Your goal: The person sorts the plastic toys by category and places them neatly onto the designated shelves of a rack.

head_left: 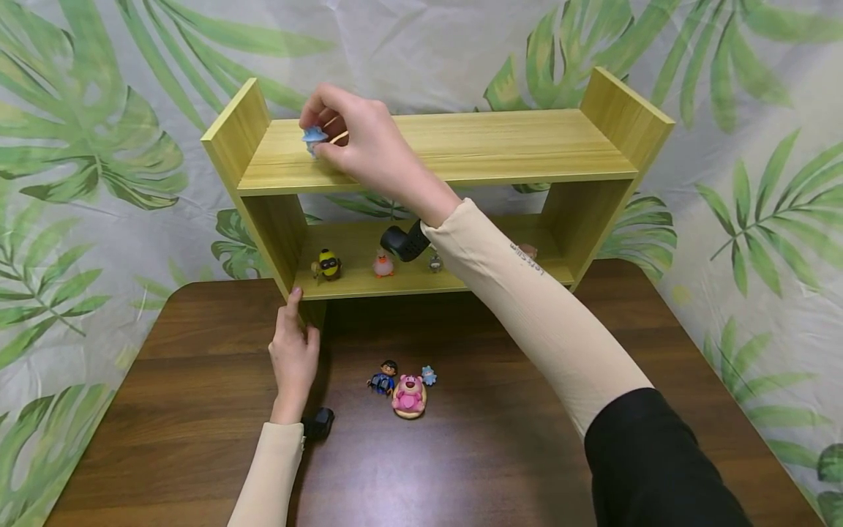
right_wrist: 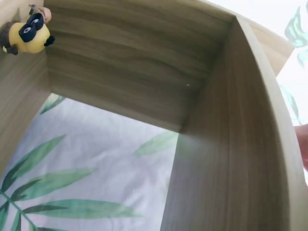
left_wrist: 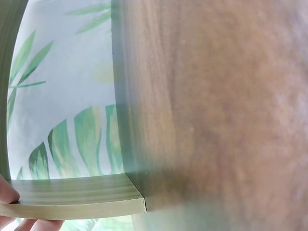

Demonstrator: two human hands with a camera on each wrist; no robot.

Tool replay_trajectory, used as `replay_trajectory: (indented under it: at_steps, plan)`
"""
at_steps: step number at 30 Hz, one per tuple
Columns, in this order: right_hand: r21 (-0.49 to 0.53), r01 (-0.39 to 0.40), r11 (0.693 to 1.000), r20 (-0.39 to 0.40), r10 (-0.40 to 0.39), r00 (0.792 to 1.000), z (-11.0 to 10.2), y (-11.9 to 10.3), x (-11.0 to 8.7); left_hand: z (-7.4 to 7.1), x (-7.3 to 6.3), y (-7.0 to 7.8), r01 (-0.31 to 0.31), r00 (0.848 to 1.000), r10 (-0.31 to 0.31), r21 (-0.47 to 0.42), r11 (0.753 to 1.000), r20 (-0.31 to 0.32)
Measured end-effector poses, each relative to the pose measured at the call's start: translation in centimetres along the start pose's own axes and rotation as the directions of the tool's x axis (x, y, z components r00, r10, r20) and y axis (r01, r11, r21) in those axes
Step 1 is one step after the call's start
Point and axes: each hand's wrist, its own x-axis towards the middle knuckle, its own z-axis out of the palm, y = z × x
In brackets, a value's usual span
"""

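Note:
Over the left end of the wooden shelf's top board, my right hand pinches a small light blue figurine between thumb and fingers. In the right wrist view only a sliver of that hand shows, and the figurine is hidden behind the board. My left hand holds the shelf's lower left side panel. The left wrist view shows its thumb on one face of the panel and fingertips on the other.
The lower board bears a yellow goggled figure, a pink figure and a small grey figure. On the brown table lie a blue-clad toy figure, a pink bear and another light blue figurine.

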Motion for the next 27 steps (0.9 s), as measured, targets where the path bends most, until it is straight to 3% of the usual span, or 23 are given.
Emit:
replay_trajectory:
  at_steps: [11,27]
  plan:
    - [-0.053,0.021,0.998,0.016,-0.02,1.0,0.4,0.6,0.4,0.0,0.0,-0.1,0.003,1.0,-0.003,0.007,1.0,0.001]
    - [-0.006,-0.015,1.0,-0.047,0.014,0.999,-1.2,1.0,-1.1,0.2,0.0,-0.2,0.006,1.0,-0.006,0.004,1.0,0.0]
